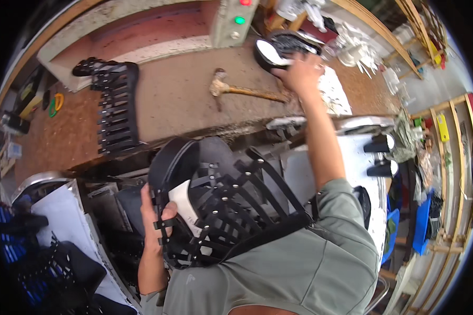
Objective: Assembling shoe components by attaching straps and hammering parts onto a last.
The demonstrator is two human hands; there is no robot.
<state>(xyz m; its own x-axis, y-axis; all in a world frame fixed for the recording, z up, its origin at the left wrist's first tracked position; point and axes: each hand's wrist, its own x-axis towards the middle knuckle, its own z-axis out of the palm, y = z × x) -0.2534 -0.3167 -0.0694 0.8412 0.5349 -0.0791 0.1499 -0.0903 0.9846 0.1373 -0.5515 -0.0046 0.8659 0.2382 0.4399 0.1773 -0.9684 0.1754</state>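
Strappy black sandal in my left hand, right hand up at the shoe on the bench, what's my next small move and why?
Probably close the right hand on the black shoe with a white insole and draw it back toward you. The hand lies on that shoe's near edge, past the hammer, while the left hand holds the strappy sandal at your chest.

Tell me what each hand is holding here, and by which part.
The left hand grips the black strappy shoe upper on its white last by its side straps, near the heel. The right hand reaches to another black shoe on the bench; whether it grips is unclear.
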